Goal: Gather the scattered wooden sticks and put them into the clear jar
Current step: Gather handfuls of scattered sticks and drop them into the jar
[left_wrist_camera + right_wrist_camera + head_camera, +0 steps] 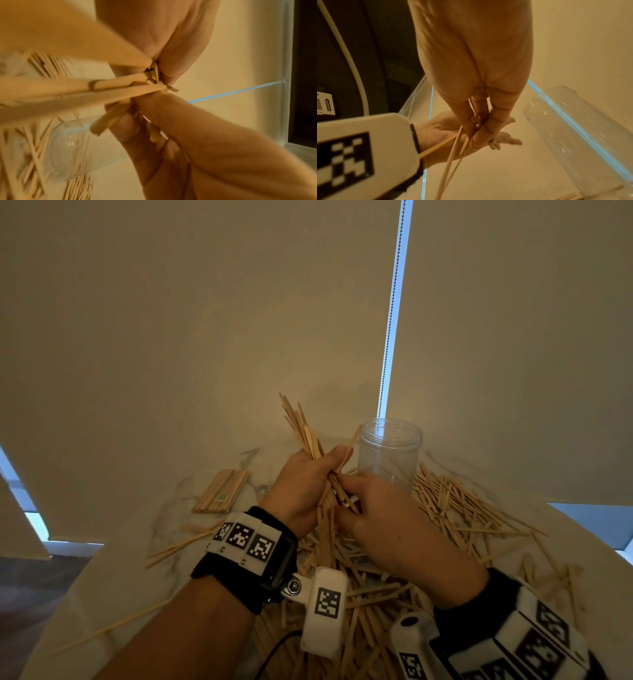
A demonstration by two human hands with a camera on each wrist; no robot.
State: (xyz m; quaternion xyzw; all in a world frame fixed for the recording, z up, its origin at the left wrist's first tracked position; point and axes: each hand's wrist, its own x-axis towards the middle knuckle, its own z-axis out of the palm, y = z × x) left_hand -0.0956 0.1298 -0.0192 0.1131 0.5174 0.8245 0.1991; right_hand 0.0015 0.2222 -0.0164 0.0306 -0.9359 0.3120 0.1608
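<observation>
My left hand [323, 470] grips a bundle of wooden sticks [303, 428] in its fist, their ends fanning up and to the left above the table. My right hand [346, 496] meets it from the right and pinches several sticks of the same bundle [453, 155] between its fingers. The clear jar [388, 455] stands upright with its mouth open, just behind and right of both hands. Many loose sticks [455, 508] lie scattered on the table around and under my wrists. In the left wrist view the held sticks [120, 88] cross in front of the jar [72, 148].
A neat stack of sticks [221, 491] lies at the back left of the round marble table [164, 515]. A few single sticks [174, 549] lie near the left edge. A blind with a bead chain [394, 302] hangs close behind the jar.
</observation>
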